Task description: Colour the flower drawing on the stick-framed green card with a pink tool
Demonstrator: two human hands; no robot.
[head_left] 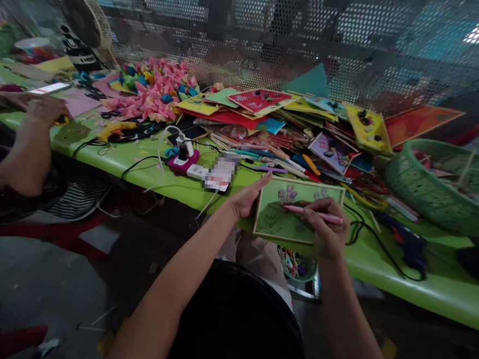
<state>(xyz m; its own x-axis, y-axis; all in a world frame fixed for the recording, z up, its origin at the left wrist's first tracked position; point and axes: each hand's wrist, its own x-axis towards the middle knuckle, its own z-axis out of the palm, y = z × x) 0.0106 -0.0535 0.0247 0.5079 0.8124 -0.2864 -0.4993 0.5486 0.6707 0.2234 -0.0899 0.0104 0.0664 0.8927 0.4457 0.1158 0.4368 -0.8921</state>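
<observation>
A green card with drawn flowers and a pale wooden border lies near the front edge of the lime-green table. My left hand rests at the card's left edge, fingers stretched out along it and pressing it down. My right hand is closed round a pink pen, which lies across the card with its tip pointing left over the drawing.
Stacked coloured cards, pens and sticks crowd the table's middle. Pink paper flowers and a fan stand at the back left. A green basket sits right, a blue glue gun beside it. Another person's arm works at the left.
</observation>
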